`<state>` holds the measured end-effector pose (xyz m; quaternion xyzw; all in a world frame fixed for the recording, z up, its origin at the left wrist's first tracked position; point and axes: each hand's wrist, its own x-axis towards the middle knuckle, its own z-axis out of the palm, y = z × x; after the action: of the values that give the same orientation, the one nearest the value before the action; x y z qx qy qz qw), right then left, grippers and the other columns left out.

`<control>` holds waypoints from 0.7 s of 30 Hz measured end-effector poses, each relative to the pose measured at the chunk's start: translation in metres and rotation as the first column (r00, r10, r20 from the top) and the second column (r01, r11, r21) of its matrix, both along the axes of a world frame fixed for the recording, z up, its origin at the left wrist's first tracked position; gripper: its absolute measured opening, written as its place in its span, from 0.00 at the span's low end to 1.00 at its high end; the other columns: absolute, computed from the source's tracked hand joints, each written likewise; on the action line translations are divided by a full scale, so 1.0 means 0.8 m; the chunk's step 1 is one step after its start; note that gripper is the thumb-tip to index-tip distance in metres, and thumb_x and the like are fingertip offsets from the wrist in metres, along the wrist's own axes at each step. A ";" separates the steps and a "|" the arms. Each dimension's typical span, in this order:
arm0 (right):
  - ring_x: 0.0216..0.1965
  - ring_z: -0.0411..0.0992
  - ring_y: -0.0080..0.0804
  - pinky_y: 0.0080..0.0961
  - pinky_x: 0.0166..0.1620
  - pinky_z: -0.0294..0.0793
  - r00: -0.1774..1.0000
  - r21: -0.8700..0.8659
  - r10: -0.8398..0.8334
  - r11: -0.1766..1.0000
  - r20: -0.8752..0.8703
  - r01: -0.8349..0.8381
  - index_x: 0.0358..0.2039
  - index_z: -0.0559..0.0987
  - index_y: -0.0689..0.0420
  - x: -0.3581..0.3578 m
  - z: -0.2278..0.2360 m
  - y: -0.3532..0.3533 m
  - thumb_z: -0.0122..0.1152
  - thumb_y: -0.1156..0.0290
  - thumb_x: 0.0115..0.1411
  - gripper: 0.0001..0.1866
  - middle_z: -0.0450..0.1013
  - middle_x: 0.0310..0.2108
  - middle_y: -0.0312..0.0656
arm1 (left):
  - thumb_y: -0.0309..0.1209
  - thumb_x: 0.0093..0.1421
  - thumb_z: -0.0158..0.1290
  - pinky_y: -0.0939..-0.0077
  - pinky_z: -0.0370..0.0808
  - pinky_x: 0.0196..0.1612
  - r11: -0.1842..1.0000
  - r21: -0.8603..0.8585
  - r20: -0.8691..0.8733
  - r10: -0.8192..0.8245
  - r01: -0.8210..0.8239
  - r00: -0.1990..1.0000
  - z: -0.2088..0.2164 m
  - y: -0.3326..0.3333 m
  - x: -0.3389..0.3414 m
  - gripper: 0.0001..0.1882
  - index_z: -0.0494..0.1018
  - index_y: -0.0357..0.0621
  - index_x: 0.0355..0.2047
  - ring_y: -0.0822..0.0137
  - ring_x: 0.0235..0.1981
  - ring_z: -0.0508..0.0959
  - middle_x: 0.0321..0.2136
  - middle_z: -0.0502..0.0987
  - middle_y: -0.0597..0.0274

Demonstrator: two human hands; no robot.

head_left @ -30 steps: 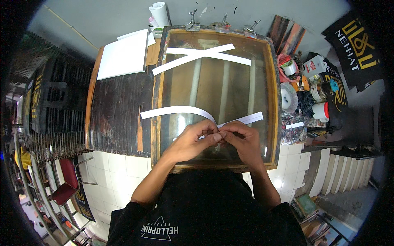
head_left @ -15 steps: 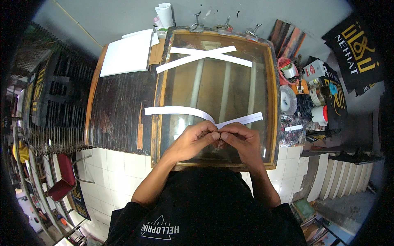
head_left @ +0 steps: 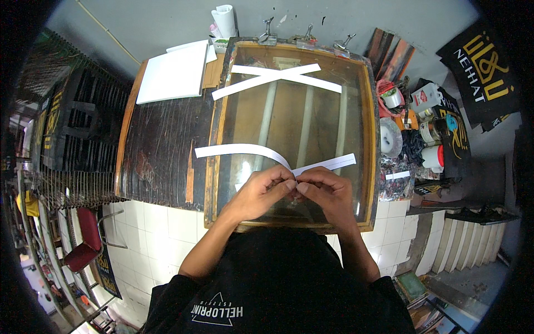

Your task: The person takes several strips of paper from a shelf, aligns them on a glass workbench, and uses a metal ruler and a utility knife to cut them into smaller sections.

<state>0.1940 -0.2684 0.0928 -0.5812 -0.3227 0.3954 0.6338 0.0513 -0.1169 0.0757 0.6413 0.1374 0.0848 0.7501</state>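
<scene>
My left hand (head_left: 264, 189) and my right hand (head_left: 328, 192) meet over the near part of a glass-topped table (head_left: 250, 122). Thumbs and fingertips of both are pinched together at the end of a white strip (head_left: 236, 148), which arches away to the left with its far end free. Beneath my fingers another white strip (head_left: 334, 162) slants on the glass; its middle is hidden by my hands. Farther off, two more white strips lie crossed, one (head_left: 236, 89) slanting up to the right and the other (head_left: 322, 83) slanting down.
Metal clamps (head_left: 268, 36) line the table's far edge. A stack of white sheets (head_left: 172, 75) rests on the dark wooden surface (head_left: 161, 145) at left. Tubs, bottles and a roll of clear tape (head_left: 390, 136) crowd the right side. A red chair (head_left: 86, 236) stands lower left.
My right thumb has shifted slightly against the left fingertips. The held strip's free end has moved a touch to the left; otherwise the scene stays the same.
</scene>
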 end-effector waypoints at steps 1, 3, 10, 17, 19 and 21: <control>0.38 0.79 0.28 0.25 0.40 0.81 1.000 -0.037 -0.018 0.999 -0.025 0.017 0.44 0.83 0.65 -0.001 0.002 0.000 0.64 0.78 0.65 0.08 0.79 0.41 0.45 | 0.27 0.71 0.51 0.73 0.80 0.41 1.000 0.013 0.001 0.016 -0.016 1.000 0.002 -0.001 -0.001 0.08 0.74 0.32 0.41 0.69 0.36 0.83 0.33 0.82 0.56; 0.40 0.79 0.28 0.25 0.41 0.81 0.996 -0.112 -0.057 0.993 -0.074 0.048 0.45 0.82 0.65 -0.005 0.009 0.000 0.64 0.78 0.65 0.09 0.79 0.40 0.45 | 0.26 0.70 0.51 0.73 0.80 0.41 0.998 0.038 -0.019 0.060 -0.059 0.998 0.005 -0.003 0.001 0.07 0.74 0.32 0.40 0.69 0.36 0.83 0.33 0.82 0.56; 0.39 0.81 0.36 0.29 0.43 0.81 0.802 -0.003 -0.069 0.996 0.594 0.088 0.43 0.83 0.61 -0.018 0.023 0.002 0.68 0.79 0.58 0.11 0.80 0.41 0.46 | 0.27 0.67 0.54 0.68 0.78 0.42 0.979 0.146 -0.005 0.146 -0.143 0.989 0.000 -0.005 -0.006 0.07 0.75 0.33 0.40 0.66 0.38 0.82 0.34 0.81 0.56; 0.41 0.81 0.40 0.32 0.43 0.82 0.765 0.102 -0.001 0.991 0.644 -0.084 0.39 0.85 0.55 -0.002 0.040 -0.019 0.71 0.79 0.55 0.11 0.81 0.42 0.45 | 0.27 0.64 0.56 0.68 0.75 0.38 0.606 0.757 0.203 0.135 -0.243 0.970 0.092 0.011 -0.009 0.07 0.79 0.35 0.34 0.62 0.33 0.81 0.32 0.82 0.55; 0.39 0.81 0.39 0.32 0.43 0.82 0.744 0.173 -0.037 0.979 0.668 -0.107 0.39 0.86 0.54 -0.003 0.050 -0.018 0.72 0.80 0.53 0.13 0.80 0.42 0.44 | 0.28 0.64 0.56 0.69 0.74 0.35 0.885 0.466 0.002 -0.008 0.006 1.000 0.104 0.010 -0.010 0.07 0.79 0.36 0.34 0.65 0.31 0.80 0.31 0.81 0.56; 0.37 0.80 0.38 0.31 0.42 0.82 0.679 0.237 -0.126 0.969 0.723 -0.073 0.40 0.86 0.53 -0.009 0.059 -0.016 0.72 0.81 0.52 0.14 0.80 0.42 0.43 | 0.27 0.65 0.56 0.75 0.72 0.33 0.980 0.187 -0.099 -0.057 0.075 0.993 0.105 0.014 -0.006 0.06 0.80 0.37 0.34 0.71 0.29 0.79 0.28 0.80 0.60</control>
<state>0.1867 -0.2809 0.1400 -0.6121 -0.5871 0.0772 0.5241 0.0466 -0.1057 0.1598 0.7174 0.1422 0.0427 0.6806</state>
